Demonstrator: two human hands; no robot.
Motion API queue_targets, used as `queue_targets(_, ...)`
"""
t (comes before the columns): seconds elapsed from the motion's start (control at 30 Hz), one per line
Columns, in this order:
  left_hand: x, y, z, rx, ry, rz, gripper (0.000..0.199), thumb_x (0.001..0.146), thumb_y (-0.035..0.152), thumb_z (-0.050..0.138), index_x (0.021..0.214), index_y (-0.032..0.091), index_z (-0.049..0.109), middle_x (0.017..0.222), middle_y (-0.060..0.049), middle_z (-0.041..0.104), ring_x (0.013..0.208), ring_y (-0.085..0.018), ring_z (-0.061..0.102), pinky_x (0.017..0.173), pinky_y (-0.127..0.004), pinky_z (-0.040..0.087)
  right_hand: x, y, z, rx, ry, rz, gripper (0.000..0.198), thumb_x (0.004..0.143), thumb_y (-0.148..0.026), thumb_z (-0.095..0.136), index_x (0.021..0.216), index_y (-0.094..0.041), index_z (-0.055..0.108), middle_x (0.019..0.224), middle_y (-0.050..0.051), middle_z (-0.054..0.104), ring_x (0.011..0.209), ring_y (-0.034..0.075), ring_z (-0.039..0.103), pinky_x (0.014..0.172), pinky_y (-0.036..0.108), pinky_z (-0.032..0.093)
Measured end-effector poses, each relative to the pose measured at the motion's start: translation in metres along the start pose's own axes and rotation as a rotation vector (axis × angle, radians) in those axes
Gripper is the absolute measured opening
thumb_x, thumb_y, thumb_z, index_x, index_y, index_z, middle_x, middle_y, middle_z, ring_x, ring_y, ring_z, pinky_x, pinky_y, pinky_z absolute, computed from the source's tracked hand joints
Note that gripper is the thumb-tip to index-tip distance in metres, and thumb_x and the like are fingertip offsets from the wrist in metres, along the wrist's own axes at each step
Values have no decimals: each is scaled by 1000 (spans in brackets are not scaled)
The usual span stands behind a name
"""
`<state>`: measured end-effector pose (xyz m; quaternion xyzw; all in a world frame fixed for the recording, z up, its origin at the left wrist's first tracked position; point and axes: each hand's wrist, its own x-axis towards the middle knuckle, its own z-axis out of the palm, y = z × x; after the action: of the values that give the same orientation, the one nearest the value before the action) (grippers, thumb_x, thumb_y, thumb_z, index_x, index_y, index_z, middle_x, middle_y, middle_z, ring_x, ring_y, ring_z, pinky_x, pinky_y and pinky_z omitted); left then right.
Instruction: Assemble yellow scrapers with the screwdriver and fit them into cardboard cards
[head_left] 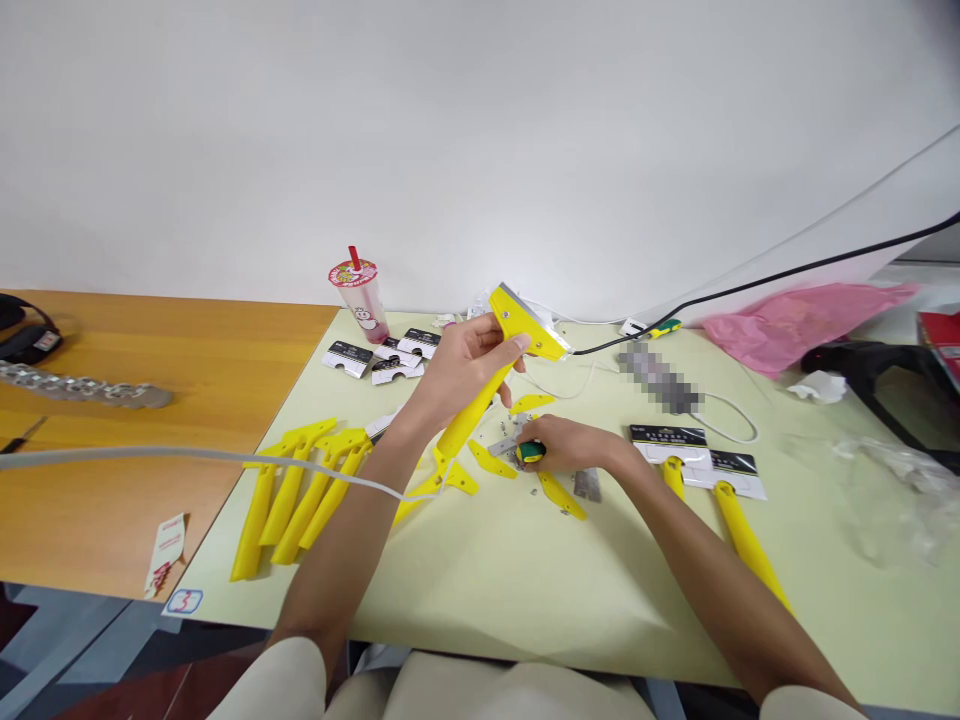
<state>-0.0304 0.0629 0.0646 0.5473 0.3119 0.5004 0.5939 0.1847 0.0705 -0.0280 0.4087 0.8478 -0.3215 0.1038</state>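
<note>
My left hand (465,368) is closed around the neck of a yellow scraper (474,415), raised above the table with its head tilted up. Two screws show on the head's face, and a metal blade edge runs along its top. Lower down, my right hand (568,443) grips a screwdriver (531,452) by its green and yellow handle; its shaft is hard to make out. Around that hand lie loose screws, yellow cover plates (562,497) and a small stack of metal blades (587,486). Under my left wrist rests another yellow scraper handle (456,478).
Several yellow scraper handles (255,520) lie at left. Carded scrapers (750,540) lie at right. Black-and-white cards (347,357) and a drink cup (364,300) stand behind. A black cable (750,281), pink bag (795,320) and white cord (187,455) cross or edge the space.
</note>
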Motion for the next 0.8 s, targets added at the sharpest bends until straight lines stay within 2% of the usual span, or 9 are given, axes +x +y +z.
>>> queue_targets(0.2,0,0,0,8,-2,0,40,84,46,92,107,16,78,98,-10,74,82,-17,66,50,-22,59,1,-3,2,-28,22,-5,14,85,-35,77,86,-25,69,94,6,75,90,28,69,73,35,45)
queue_targets(0.47,0,0,0,1,-7,-5,40,84,47,92,107,17,78,100,-10,74,82,-17,66,50,-22,59,-1,-7,3,-55,27,7,8,84,-27,74,83,-24,67,95,8,74,85,26,66,70,34,44)
queue_targets(0.63,3,-3,-1,3,18,-34,43,81,48,94,103,15,76,97,-9,72,79,-16,63,49,-23,58,-15,-7,-13,-37,43,-58,3,88,-23,68,86,-23,66,98,7,73,87,23,65,74,32,44)
queue_targets(0.73,6,-6,-3,22,27,-56,43,81,48,94,100,14,75,92,-8,70,79,-16,63,49,-23,58,-34,-11,-32,55,162,-143,10,95,-29,66,89,-21,69,97,6,73,83,21,62,75,32,45)
queue_targets(0.8,8,-10,-4,46,23,-70,42,81,47,93,99,14,74,91,-8,69,78,-16,62,49,-23,58,-49,-16,-44,178,341,-174,18,99,-39,67,96,-22,73,98,6,74,83,20,62,77,33,47)
